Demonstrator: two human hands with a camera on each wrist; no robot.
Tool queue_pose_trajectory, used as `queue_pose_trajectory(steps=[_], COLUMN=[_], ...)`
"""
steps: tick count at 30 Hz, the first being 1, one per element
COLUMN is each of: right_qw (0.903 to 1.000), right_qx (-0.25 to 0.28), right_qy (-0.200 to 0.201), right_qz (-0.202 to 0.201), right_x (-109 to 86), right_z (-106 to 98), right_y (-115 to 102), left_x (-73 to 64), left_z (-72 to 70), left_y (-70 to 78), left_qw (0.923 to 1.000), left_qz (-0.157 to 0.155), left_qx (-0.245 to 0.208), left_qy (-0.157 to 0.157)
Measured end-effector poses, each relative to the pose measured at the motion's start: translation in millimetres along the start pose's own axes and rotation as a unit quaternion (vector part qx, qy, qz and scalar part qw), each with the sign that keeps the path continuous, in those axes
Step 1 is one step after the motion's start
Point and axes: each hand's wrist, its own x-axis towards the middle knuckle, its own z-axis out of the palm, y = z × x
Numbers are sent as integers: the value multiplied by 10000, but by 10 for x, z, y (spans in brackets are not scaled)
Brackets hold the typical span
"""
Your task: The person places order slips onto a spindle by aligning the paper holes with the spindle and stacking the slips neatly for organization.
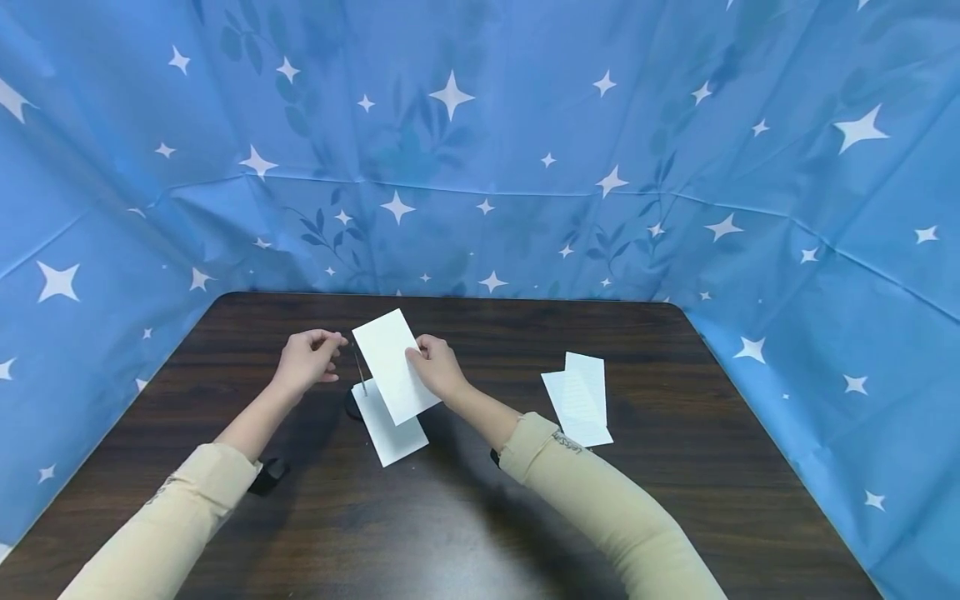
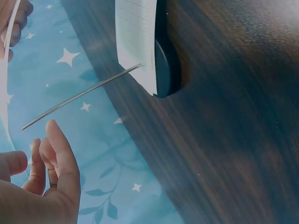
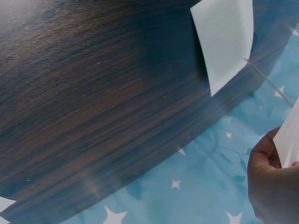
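Observation:
A thin metal spike [image 2: 79, 98] rises from a round black base [image 2: 169, 70] on the table. One white sheet [image 1: 390, 429] with faint lines is pierced low on the spike, over the base. My right hand [image 1: 438, 367] pinches another white sheet [image 1: 386, 358] by its right edge, raised above the pierced one and just right of the spike. My left hand [image 1: 307, 358] hovers by the spike's upper tip; in the left wrist view its thumb and loosely bent fingers stand apart with nothing between them. Whether the held sheet touches the spike I cannot tell.
Two overlapping white sheets [image 1: 573, 400] lie on the right part of the dark wooden table [image 1: 675, 500]. Behind the table's far edge hangs a blue cloth [image 1: 525, 150] with white stars.

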Motion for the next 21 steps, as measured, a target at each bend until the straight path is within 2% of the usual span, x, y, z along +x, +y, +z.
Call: queue_pose_trajectory(steps=[8,15,21], right_qw=[9997,9989,9983], right_qx=[165,193,241], right_qy=[5,6,39], right_qz=[194,418,528], right_x=[9,19,29], right_z=[90,155,181], right_y=[-29,-59,-87], left_x=[-24,-27,20], left_z=[27,51,107], left_y=[32,53,88], left_qw=[9999,9998,9984], left_qz=[109,-28,-285], left_qx=[-107,-173,-486], left_qy=[3,31,87])
